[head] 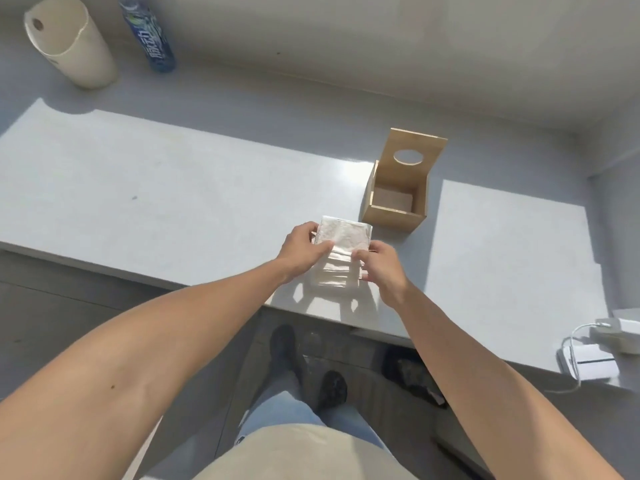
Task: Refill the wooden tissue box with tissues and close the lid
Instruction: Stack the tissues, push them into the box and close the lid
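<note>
A white stack of tissues [343, 237] is held just above the grey counter near its front edge. My left hand [303, 247] grips the stack's left side and my right hand [381, 268] grips its right side. The wooden tissue box [394, 216] stands on the counter just beyond and to the right of the stack. Its hinged lid [414, 150], with an oval hole, is tipped up and back. The inside of the box looks bare.
A paper towel roll [69, 43] and a blue-labelled bottle [152, 39] stand at the far left of the grey counter [173, 188]. White chargers with cables [588, 358] lie at the right front edge. The wall runs behind the box.
</note>
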